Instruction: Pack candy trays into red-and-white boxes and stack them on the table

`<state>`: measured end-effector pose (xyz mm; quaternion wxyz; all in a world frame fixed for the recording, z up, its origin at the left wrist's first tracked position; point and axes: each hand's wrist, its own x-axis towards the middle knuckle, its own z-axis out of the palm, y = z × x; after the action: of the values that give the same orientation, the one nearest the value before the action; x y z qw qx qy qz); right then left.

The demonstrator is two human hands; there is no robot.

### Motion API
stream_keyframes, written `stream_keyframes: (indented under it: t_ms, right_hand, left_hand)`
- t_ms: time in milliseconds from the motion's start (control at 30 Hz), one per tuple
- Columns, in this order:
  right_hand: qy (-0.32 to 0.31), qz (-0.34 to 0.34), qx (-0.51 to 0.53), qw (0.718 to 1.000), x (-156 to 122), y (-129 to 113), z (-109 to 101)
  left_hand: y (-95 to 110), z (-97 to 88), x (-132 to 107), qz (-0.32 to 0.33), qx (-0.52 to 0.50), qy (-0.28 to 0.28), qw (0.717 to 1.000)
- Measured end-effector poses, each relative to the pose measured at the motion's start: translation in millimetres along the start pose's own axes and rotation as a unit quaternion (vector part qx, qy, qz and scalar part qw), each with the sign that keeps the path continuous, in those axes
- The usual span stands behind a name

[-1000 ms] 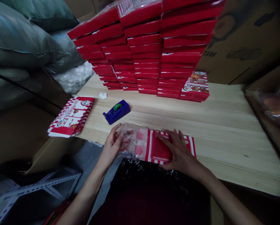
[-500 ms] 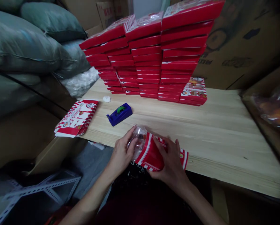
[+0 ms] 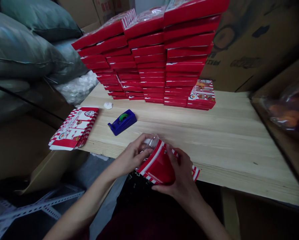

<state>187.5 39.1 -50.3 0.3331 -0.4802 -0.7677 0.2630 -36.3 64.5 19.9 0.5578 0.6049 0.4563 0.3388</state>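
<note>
Close to the table's front edge, a red-and-white printed box (image 3: 161, 166) is held tilted in front of me. My right hand (image 3: 181, 170) is wrapped round it, thumb below and fingers over the top. At the box's left end, my left hand (image 3: 135, 153) pinches a clear plastic bag (image 3: 152, 143) that is partly inside the opening. What the bag contains is mostly hidden by my fingers. A blue tape dispenser (image 3: 122, 122) with a green core sits beyond my left hand.
Tall stacks of red boxes (image 3: 152, 63) stand at the back of the wooden table (image 3: 229, 133). Flat printed cartons (image 3: 74, 128) lie at its left edge, near a white scrap (image 3: 108, 105). Stuffed grey sacks (image 3: 16, 50) pile up at left; a plastic bag with orange items (image 3: 286, 115) sits at right.
The clear bag has gone further into the box, with less of it showing. My left fingers have moved closer to the box's opening. The view has shifted slightly to the right.
</note>
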Motion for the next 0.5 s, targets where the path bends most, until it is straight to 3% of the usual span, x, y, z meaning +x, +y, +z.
stream_keyframes:
  t_ms: [67,167,267,367,433,500]
  right_hand:
    - [-0.058,0.058,0.129,0.988,2.1,1.6,-17.0]
    - [-0.093,0.164,0.338,0.922,-5.0,2.1,-21.4]
    - [-0.036,0.238,0.440,0.865,-30.0,2.2,5.6]
    - [-0.001,0.284,0.484,0.828,-62.3,6.1,38.5]
    - [-0.012,0.297,0.502,0.812,-78.4,11.2,49.9]
    - [-0.034,0.295,0.497,0.815,-86.2,17.2,49.9]
  left_hand:
    - [11.7,-6.3,-0.8,-0.011,-0.025,-0.020,0.999]
    - [20.6,-8.1,-0.6,0.014,0.061,-0.017,0.998]
    - [10.9,-3.3,4.0,0.045,0.194,0.022,0.980]
    - [-11.1,3.7,10.4,0.031,0.219,-0.014,0.975]
    - [-24.6,8.8,14.4,0.011,0.220,-0.050,0.974]
    - [-32.9,13.7,17.7,-0.004,0.226,-0.074,0.971]
